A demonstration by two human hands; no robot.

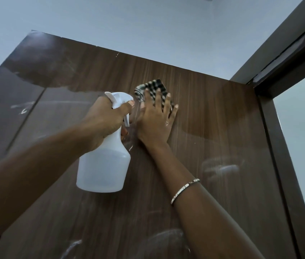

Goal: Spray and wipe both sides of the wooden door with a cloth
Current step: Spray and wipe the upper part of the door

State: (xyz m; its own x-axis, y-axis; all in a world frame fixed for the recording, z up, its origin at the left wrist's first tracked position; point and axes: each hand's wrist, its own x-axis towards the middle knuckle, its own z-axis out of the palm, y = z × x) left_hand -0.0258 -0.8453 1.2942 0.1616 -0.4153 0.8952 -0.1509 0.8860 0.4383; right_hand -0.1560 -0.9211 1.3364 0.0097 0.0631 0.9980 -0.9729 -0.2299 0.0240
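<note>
**A:** What could go wrong on the door (213, 128)?

**B:** The cloth (153, 86), near the door's top edge, is pinned only by the flat, straight-fingered right grip (155, 120). If the pressure eases, it may slip and drop. The left grip (103, 120), curled round the spray bottle (106, 165), aims just beside that hand and could soak it.

**A:** And the door's look?

**B:** Dark, glossy grain with pale streaks, and a damp-looking patch toward its right edge.

Pale blue-grey wall (148, 25) above, dark brown door frame (278, 51) at the right, cool even light.
</note>
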